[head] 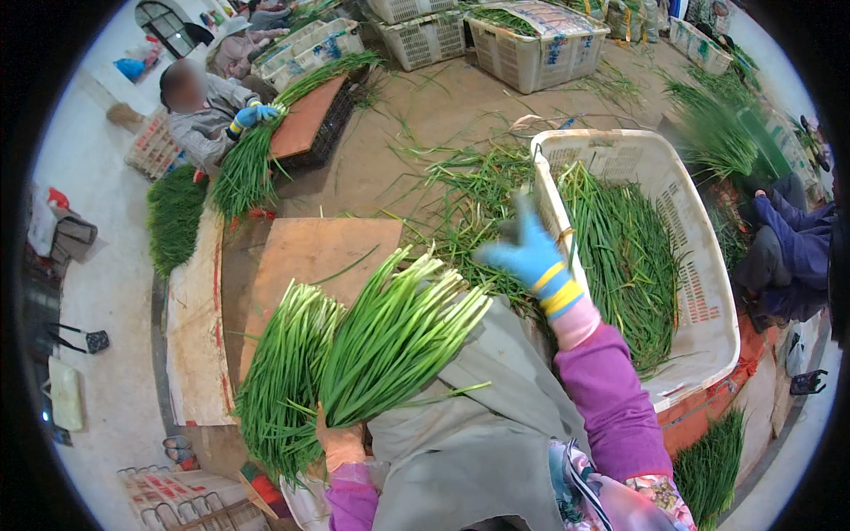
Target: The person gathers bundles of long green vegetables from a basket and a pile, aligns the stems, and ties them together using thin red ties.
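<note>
My left hand [340,439], in an orange-toned glove, grips a bunch of green garlic chives [398,338] near its leafy end. The pale stem ends fan out over my grey apron [478,411]. A second bunch of chives [285,365] lies against it on the left, partly on a brown board [332,249]. My right hand [528,255], in a blue glove with yellow bands, is blurred, fingers apart and holding nothing. It is over loose chive trimmings [465,199], beside the near-left rim of a white plastic crate [558,206] that contains many chives [617,265].
Left, a co-worker in blue gloves [249,118] holds chives over a red-brown board [309,119]. At right sits another person in a dark blue sleeve [803,226]. White crates [538,60] line the back. Upright chives [176,219] stand at far left, more [714,464] at lower right.
</note>
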Demonstrator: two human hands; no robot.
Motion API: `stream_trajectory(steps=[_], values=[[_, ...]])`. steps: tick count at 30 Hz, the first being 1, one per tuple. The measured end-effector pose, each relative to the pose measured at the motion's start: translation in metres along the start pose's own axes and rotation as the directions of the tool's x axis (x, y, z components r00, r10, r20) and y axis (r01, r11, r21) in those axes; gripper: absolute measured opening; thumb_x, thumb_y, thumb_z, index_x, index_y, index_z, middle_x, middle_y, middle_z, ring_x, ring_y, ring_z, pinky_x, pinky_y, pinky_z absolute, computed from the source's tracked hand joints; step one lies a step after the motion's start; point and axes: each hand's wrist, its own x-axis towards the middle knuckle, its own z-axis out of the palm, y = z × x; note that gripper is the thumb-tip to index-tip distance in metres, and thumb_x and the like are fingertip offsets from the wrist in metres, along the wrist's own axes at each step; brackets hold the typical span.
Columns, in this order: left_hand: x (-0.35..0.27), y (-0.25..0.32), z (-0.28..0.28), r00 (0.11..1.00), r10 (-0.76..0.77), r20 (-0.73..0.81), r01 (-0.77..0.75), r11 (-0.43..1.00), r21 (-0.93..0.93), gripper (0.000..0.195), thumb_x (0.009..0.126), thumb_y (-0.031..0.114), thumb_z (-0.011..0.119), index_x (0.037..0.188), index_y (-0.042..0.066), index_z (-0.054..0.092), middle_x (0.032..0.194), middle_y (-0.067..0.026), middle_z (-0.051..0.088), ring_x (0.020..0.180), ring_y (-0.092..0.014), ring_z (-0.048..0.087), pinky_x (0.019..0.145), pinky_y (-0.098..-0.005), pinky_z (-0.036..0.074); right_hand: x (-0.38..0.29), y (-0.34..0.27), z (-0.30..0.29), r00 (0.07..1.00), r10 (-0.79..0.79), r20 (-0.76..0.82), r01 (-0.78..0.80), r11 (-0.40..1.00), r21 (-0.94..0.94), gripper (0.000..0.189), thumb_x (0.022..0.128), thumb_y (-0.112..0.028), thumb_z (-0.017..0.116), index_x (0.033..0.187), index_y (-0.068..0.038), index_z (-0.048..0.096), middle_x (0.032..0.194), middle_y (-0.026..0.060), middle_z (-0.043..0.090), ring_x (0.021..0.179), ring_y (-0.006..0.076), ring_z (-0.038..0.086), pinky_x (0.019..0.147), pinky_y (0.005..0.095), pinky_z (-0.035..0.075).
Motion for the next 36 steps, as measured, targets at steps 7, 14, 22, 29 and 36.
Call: stream_trajectory(steps=[7,14,22,29,36], values=[[-0.003,0.001,0.018,0.992,0.094,0.081,-0.112,0.957,0.266,0.042,0.090,0.027,0.048,0.121,-0.001,0.050,0.122,-0.0183,0.053,0.112,-0.037,0.049,0.097,-0.0523,0.038,-0.029,-0.012,0.064,0.944,0.135,0.301,-0.082,0.980,-0.182,0.052,0.074,-0.033,0.065,0.117,-0.007,0.052,0.098,0.0195,0.063,0.088,0.0359,0.062,0.077,0.0402,0.048],[0.000,0.012,0.020,0.984,-0.177,-0.017,0.161,0.932,-0.325,0.043,0.090,0.027,0.045,0.122,-0.001,0.050,0.126,-0.0181,0.051,0.112,-0.037,0.049,0.099,-0.0524,0.035,0.023,0.092,0.014,0.950,0.231,-0.211,-0.289,0.908,-0.305,0.041,0.082,-0.022,0.055,0.118,-0.004,0.049,0.087,0.0211,0.064,0.080,0.0351,0.062,0.073,0.0404,0.049],[0.006,0.002,0.003,0.997,0.074,0.029,-0.077,0.989,0.127,0.044,0.090,0.028,0.046,0.122,-0.001,0.049,0.125,-0.0187,0.051,0.113,-0.038,0.049,0.098,-0.0549,0.036,-0.016,-0.006,0.043,0.807,0.045,0.589,-0.118,0.989,0.086,0.080,0.068,-0.036,0.074,0.129,0.003,0.040,0.112,0.0230,0.058,0.103,0.0297,0.056,0.090,0.0348,0.043],[0.004,0.005,-0.008,0.998,0.030,-0.051,-0.034,0.996,-0.078,0.042,0.088,0.027,0.052,0.118,-0.001,0.053,0.121,-0.0169,0.054,0.108,-0.035,0.052,0.096,-0.0511,0.039,-0.019,0.073,0.033,0.765,0.644,-0.019,-0.570,0.690,0.447,0.039,0.075,-0.021,0.065,0.107,-0.001,0.055,0.081,0.0115,0.061,0.073,0.0245,0.059,0.072,0.0371,0.051],[0.004,0.006,-0.008,0.990,-0.057,-0.133,0.029,0.978,-0.205,0.041,0.089,0.026,0.050,0.120,-0.001,0.052,0.122,-0.0167,0.054,0.109,-0.035,0.051,0.097,-0.0508,0.038,-0.023,0.009,0.044,0.847,0.225,0.481,-0.405,0.859,0.312,0.059,0.081,-0.032,0.061,0.126,0.002,0.046,0.107,0.0157,0.061,0.099,0.0271,0.059,0.083,0.0351,0.047]])
